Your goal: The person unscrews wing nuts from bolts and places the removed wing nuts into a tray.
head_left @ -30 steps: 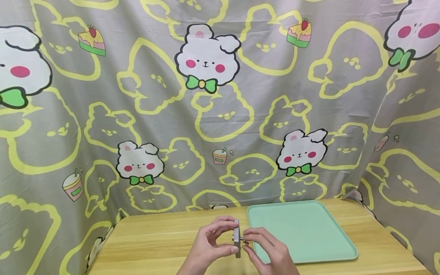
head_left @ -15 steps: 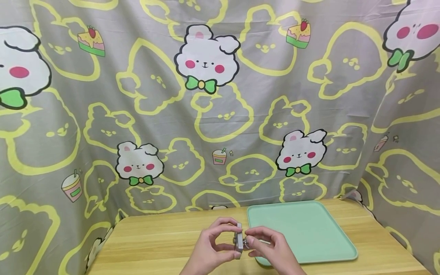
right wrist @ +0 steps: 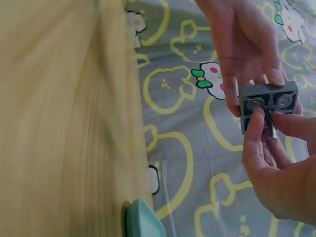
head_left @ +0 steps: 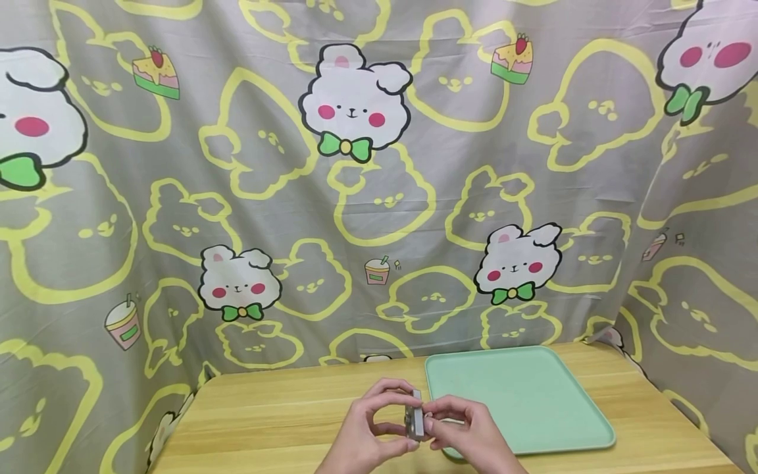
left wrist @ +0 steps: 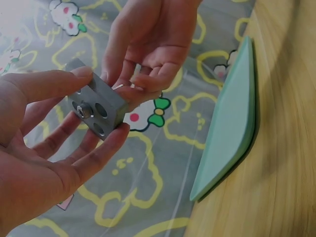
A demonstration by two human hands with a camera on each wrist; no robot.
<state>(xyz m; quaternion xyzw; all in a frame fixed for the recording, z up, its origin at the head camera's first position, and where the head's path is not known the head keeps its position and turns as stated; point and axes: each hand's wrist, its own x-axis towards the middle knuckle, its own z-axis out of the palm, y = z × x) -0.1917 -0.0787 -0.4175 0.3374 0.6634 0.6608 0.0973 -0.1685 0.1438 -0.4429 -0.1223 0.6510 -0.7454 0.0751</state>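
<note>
My left hand (head_left: 373, 421) grips a small grey block (left wrist: 101, 101) by its edges, between thumb and fingers, above the table. In the left wrist view the block's face has several round holes and a bolt head (left wrist: 85, 110) near its middle. The right wrist view shows the ribbed other face, where the threaded end of the bolt (right wrist: 271, 129) sticks out. The thumb and forefinger of my right hand (head_left: 464, 424) pinch around this bolt right at the face. Fingers cover part of the bolt, and I cannot tell whether a nut is on it.
A light green tray (head_left: 521, 401) lies on the wooden table (head_left: 272, 408), just beyond and to the right of my hands. Behind the table and along both sides hangs a grey curtain (head_left: 331, 283) with a cartoon print.
My left hand and the block have shifted slightly right and down, with the block turned a little. The right fingers have changed their grip around the bolt and come closer to the block.
</note>
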